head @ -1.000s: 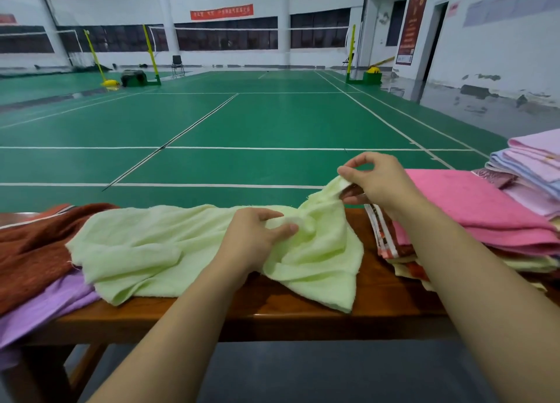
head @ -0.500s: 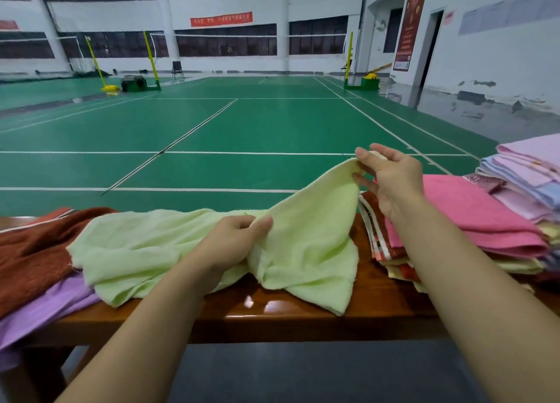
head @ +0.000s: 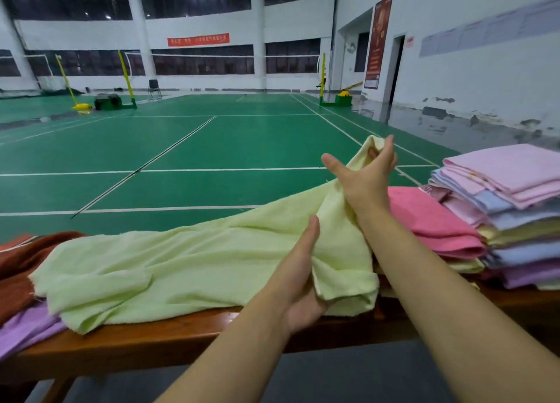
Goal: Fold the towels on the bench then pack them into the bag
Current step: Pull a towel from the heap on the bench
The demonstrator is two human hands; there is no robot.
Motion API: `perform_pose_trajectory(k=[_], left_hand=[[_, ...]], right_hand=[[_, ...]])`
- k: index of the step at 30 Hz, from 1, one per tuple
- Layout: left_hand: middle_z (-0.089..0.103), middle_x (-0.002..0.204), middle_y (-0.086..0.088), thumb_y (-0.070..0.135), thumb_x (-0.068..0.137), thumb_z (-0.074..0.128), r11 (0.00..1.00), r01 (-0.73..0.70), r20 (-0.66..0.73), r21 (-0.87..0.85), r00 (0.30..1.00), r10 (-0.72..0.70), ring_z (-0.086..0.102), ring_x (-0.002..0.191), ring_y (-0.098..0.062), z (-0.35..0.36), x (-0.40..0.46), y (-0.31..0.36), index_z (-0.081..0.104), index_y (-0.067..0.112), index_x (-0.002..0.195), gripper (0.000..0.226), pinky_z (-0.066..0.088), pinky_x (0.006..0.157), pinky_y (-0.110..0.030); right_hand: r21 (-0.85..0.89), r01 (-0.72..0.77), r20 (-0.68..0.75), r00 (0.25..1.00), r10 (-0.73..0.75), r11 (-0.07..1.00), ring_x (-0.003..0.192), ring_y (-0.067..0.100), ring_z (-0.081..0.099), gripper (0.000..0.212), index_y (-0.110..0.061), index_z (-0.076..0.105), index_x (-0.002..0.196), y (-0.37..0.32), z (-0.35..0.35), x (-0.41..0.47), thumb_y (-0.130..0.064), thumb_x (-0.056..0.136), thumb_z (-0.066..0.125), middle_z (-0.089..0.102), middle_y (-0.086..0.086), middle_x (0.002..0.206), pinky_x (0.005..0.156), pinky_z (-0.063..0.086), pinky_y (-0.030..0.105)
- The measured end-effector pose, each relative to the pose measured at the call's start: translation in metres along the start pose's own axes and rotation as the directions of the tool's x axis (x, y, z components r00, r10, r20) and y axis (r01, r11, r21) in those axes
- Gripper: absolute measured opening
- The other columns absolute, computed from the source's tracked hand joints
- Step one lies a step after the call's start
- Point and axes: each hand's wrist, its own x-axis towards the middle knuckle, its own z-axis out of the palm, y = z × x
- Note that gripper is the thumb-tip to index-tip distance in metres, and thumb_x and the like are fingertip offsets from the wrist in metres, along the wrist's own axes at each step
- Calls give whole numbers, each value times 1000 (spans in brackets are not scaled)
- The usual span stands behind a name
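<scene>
Both hands are on the towel (head: 194,269), the pale yellow-green one. My right hand (head: 368,175) has a corner pinched between fingertips and lifted above the bench (head: 145,342), thumb sticking out to the left. My left hand (head: 300,275) grips the near edge of the cloth lower down, palm turned toward me, fingers tucked behind the fabric, thumb pointing up. So the hands are apart, one high and one low, each clamped on the same towel, with the cloth stretched in a slope between them.

Most of the towel lies spread and wrinkled along the bench to the left, its near edge hanging just over the front. Under its left end sit a rust-brown towel (head: 18,269) and a purple one (head: 24,327). To the right, past my forearm, a pink towel (head: 430,221) lies folded, and beside it rises a stack (head: 515,214) of folded towels in pink, blue, yellow and lilac. Behind the bench stretches a green court (head: 212,148) with white lines.
</scene>
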Motion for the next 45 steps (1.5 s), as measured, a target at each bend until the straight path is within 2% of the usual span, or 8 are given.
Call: perform_pose_trajectory(k=[10, 16, 21, 27, 32, 35, 42, 45], left_hand=[[66, 134, -13, 59, 99, 47, 1000, -7, 85, 3, 996, 7, 61, 126, -27, 42, 11, 5, 68, 10, 129, 61, 39, 116, -46], [63, 138, -11, 61, 98, 48, 999, -16, 92, 48, 996, 11, 57, 132, -28, 55, 17, 0, 64, 13, 136, 64, 34, 119, -48], [63, 138, -12, 63, 99, 45, 999, -9, 104, 49, 995, 4, 57, 132, -28, 44, 3, -1, 62, 12, 139, 66, 37, 118, -46], [59, 143, -12, 58, 102, 45, 993, -100, 19, 67, 995, 99, 54, 135, -26, 9, -35, 24, 62, 11, 138, 62, 34, 120, -45], [67, 133, -8, 55, 102, 42, 977, -196, -100, 85, 974, 204, 65, 122, -23, -23, -83, 56, 67, 14, 134, 57, 52, 104, -40], [67, 133, -9, 56, 103, 42, 965, -242, -155, 104, 954, 256, 66, 121, -24, -41, -114, 76, 65, 15, 135, 57, 53, 102, -41], [66, 132, -15, 51, 103, 43, 943, -331, -342, 33, 883, 322, 64, 122, -32, -90, -165, 109, 68, 9, 131, 56, 45, 109, -49], [69, 127, -17, 47, 103, 45, 941, -337, -472, 36, 824, 313, 67, 116, -34, -114, -181, 111, 66, 9, 132, 52, 49, 102, -49]], right_hand=[[-111, 121, -59, 990, -128, 986, 153, 20, 15, 127, -17, -3, 162, -27, -38, 31, -37, 76, 88, 2, 5, 166, 122, 23, 43], [-215, 119, -87, 986, -140, 969, 153, 20, 16, 125, -19, -4, 162, -32, -57, 37, -37, 78, 87, 5, 6, 164, 119, 25, 42], [-212, 112, 15, 994, -112, 971, 150, 22, 24, 119, -21, 1, 162, -29, -50, 26, -41, 80, 84, 10, 2, 164, 119, 29, 43], [-201, 153, 184, 976, -116, 968, 146, 23, 29, 117, -20, 4, 162, -34, 9, 2, -43, 80, 84, 17, 2, 160, 118, 32, 45], [-142, 177, 295, 947, -129, 974, 149, 21, 24, 118, -15, 3, 162, -36, 82, -26, -40, 80, 84, 13, 3, 162, 121, 26, 42], [-122, 203, 375, 916, -144, 972, 150, 21, 22, 119, -13, 3, 161, -39, 129, -43, -42, 79, 84, 13, 4, 161, 123, 24, 43], [-98, 247, 597, 789, -142, 964, 153, 21, 11, 113, -10, 0, 161, -45, 236, -92, -43, 86, 77, 9, 7, 164, 125, 14, 36], [-141, 226, 719, 693, -57, 964, 155, 20, 8, 102, -12, 0, 162, -32, 274, -114, -48, 93, 67, 5, 5, 166, 123, 12, 34]])
